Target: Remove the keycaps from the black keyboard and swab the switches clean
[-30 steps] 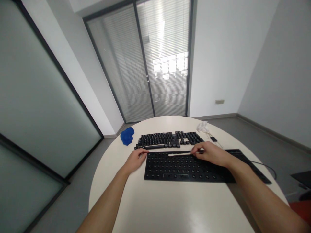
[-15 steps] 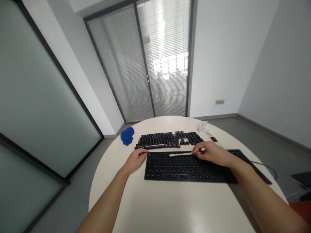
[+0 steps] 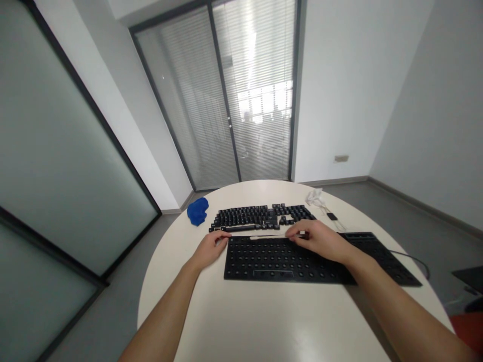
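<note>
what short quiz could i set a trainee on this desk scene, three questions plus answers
1. Which hand holds the cotton swab?
2. Which corner of the keyboard is the left hand nearest to?
A) near right
B) far left
C) far right
3. True or false: the loose keycaps lie beyond the keyboard's far edge.

Key: 1. The right hand; 2. B; 3. True.

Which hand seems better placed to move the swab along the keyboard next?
Probably the right hand: it holds the swab by the far edge of the keyboard. The left hand is at its far left corner.
</note>
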Demonstrator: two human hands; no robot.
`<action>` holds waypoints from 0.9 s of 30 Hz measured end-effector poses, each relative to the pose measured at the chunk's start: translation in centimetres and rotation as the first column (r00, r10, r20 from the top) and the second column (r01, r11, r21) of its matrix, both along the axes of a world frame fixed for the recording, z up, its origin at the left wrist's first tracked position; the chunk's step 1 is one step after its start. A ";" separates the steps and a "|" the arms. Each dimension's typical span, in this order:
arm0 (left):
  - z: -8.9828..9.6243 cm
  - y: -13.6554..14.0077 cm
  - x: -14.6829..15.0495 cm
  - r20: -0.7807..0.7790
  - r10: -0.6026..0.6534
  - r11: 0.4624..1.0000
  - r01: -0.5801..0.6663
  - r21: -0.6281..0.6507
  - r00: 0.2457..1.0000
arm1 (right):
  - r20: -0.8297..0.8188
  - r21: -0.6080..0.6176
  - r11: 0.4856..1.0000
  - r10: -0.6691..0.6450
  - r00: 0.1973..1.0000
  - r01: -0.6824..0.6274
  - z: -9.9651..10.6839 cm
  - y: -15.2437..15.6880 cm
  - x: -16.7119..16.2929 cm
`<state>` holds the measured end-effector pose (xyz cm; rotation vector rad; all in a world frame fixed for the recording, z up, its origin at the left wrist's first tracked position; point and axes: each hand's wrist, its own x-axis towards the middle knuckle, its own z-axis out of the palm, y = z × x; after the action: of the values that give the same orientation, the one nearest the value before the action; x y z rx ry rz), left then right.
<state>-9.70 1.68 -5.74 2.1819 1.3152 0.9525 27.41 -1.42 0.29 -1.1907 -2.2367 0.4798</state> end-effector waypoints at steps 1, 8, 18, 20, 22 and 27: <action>0.1 0.0 0.0 0.000 0.000 1.000 0.000 0.000 1.000 | -0.007 0.019 1.000 0.013 1.000 -0.013 0.0 -0.1 -0.3; 0.3 0.0 0.3 0.004 0.000 1.000 0.000 0.007 1.000 | 0.040 0.089 0.990 0.108 0.993 -0.112 -0.3 -0.6 -2.2; 0.5 0.0 0.4 -0.014 0.008 1.000 -0.008 0.005 1.000 | 0.066 0.134 0.988 0.065 0.996 -0.073 -0.6 -0.6 -2.5; 0.4 0.0 0.4 -0.018 0.008 1.000 -0.008 0.007 1.000 | 0.071 0.127 0.990 0.050 0.996 -0.059 -0.7 -0.5 -2.4; 0.3 0.1 0.4 -0.018 0.007 1.000 -0.007 0.008 1.000 | 0.076 0.112 0.993 0.039 0.996 -0.048 -0.8 -0.4 -2.3; 0.1 0.1 0.3 -0.009 0.008 1.000 -0.008 0.011 1.000 | 0.076 0.071 0.997 0.012 0.997 -0.018 -0.9 -0.2 -1.9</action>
<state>-9.43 1.81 -5.65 2.1932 1.3274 0.9560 25.49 -1.63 -0.64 -1.1738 -2.3080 0.3633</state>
